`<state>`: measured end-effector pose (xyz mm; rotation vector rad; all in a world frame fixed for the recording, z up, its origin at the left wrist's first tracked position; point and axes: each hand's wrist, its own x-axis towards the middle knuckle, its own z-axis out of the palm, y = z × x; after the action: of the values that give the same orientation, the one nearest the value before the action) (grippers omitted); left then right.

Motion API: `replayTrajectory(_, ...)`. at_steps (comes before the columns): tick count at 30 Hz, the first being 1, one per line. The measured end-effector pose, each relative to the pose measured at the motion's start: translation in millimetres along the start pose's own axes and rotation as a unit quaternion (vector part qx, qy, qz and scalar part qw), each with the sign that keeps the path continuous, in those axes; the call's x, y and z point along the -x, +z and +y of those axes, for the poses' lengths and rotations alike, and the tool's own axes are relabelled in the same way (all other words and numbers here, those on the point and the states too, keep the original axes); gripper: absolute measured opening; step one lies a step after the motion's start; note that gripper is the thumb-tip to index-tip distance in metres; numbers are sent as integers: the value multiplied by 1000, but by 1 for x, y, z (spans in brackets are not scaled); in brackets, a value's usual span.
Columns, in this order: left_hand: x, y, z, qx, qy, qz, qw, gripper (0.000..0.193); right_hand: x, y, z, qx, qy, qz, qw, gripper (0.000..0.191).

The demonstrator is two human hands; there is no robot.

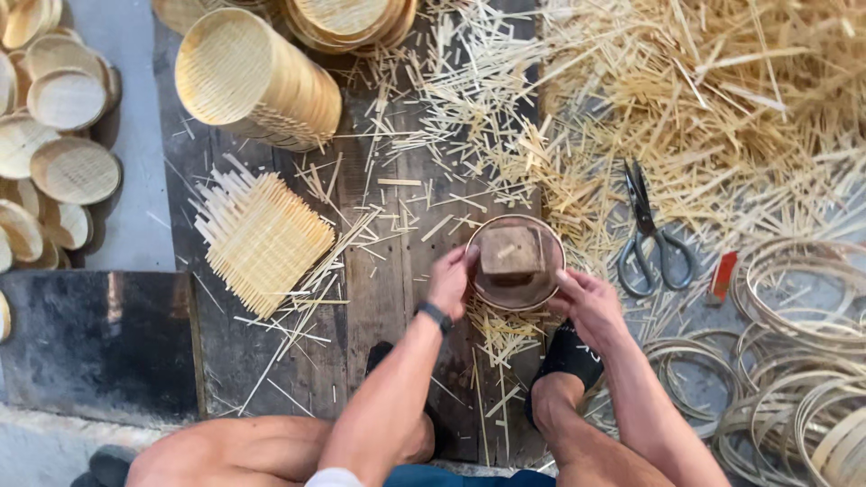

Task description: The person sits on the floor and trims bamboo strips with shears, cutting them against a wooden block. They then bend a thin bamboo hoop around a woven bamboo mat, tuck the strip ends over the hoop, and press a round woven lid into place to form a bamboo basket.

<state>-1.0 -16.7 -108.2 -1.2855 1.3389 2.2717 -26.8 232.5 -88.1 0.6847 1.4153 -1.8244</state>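
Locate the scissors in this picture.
The scissors lie right of centre in the head view, on bamboo strips beside the round mould, near the right hand.

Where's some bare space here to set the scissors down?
The grey floor strip between the round woven discs and the plank board is bare, as is the dark slab below. Around the scissors, strips and hoops crowd everything.

no packages, labels, signs or screens in view

the nearest thing to one is a small flat red and white object (722,276) lying on the floor just right of the scissors (651,236), beside the bamboo rings (794,298); it is too small and blurred to tell whether it is a packet or carries a label.
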Motion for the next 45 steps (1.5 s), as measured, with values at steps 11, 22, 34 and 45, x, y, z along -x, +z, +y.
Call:
replayTrajectory(11, 30, 15, -39, 21, -59, 51, 997, 21, -9, 17, 32, 47, 54, 46, 996, 30)
replayTrajectory(22, 86, 43, 45, -206, 388, -154, 885, 54, 43, 65, -45, -59, -49, -72, 995, 44)
replayTrajectory(34, 23, 14, 48, -331, 388, 6, 860, 45, 55, 27, -35, -192, 34, -99, 976, 46)
replayTrajectory(45, -28, -2, 71, -395, 425, 204, 789, 36, 71, -42, 31, -289, -11, -138, 947, 61)
